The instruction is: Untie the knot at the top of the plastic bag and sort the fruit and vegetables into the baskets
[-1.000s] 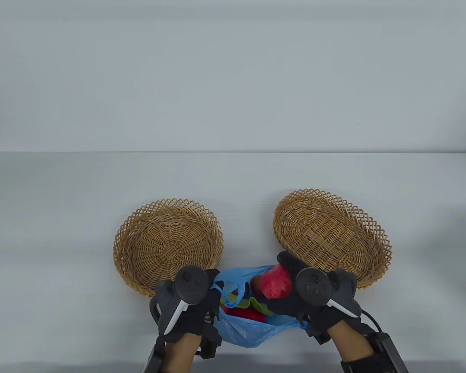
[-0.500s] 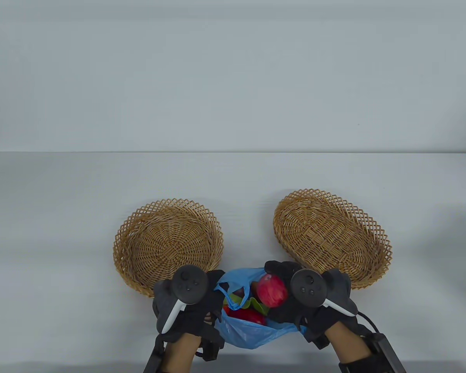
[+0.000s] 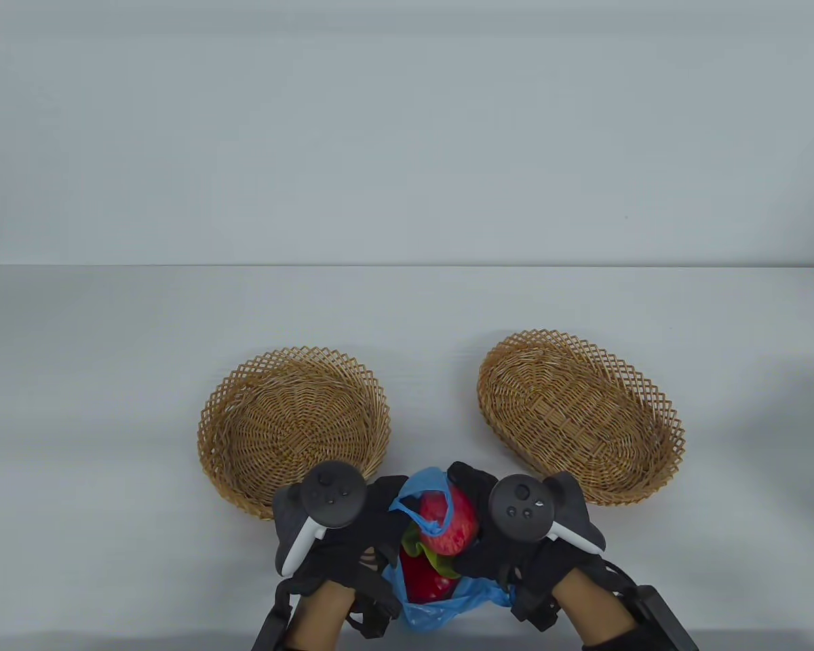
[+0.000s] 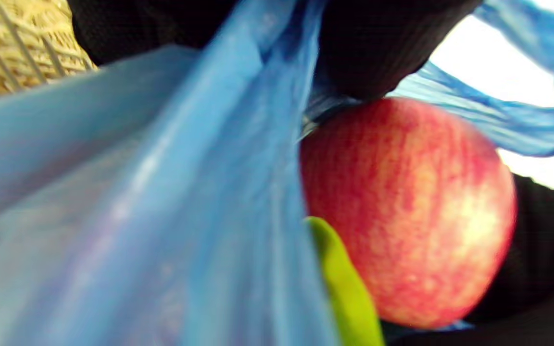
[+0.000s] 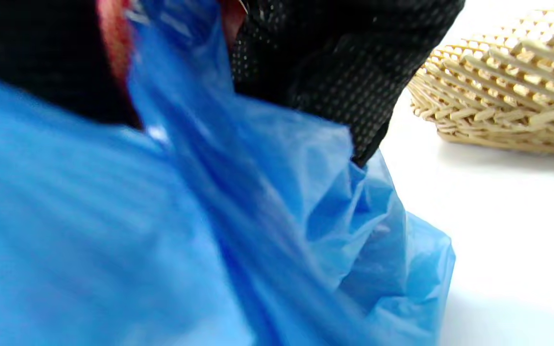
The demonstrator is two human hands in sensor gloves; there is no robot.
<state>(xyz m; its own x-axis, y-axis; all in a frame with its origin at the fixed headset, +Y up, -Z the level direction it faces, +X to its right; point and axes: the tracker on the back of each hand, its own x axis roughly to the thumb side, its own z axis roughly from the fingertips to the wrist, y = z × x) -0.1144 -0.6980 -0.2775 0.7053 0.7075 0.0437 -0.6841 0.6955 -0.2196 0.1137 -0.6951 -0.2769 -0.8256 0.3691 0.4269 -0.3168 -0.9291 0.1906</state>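
Observation:
A blue plastic bag (image 3: pixel 441 600) sits at the table's front edge between both hands, its mouth open. My right hand (image 3: pixel 476 519) curls round a red apple (image 3: pixel 448 519) over the bag's mouth, and a thin blue handle strand crosses the apple. My left hand (image 3: pixel 383 525) grips the bag's left edge. In the left wrist view a gloved fingertip (image 4: pixel 368 48) pinches the bag film (image 4: pixel 137 216) right above the apple (image 4: pixel 402 211). A red vegetable (image 3: pixel 424 576) and a green leafy piece (image 3: pixel 424 550) lie inside the bag.
Two wicker baskets stand behind the bag, with nothing in them: a round left basket (image 3: pixel 244 447) and an oval right basket (image 3: pixel 658 420). The right basket (image 5: pixel 508 91) stands close beside my right hand. Bare grey table stretches beyond them.
Both hands have drawn together, narrowing the bag's mouth. The right hand has carried the apple left and toward me, so it now sits over the bag's middle under a handle strand.

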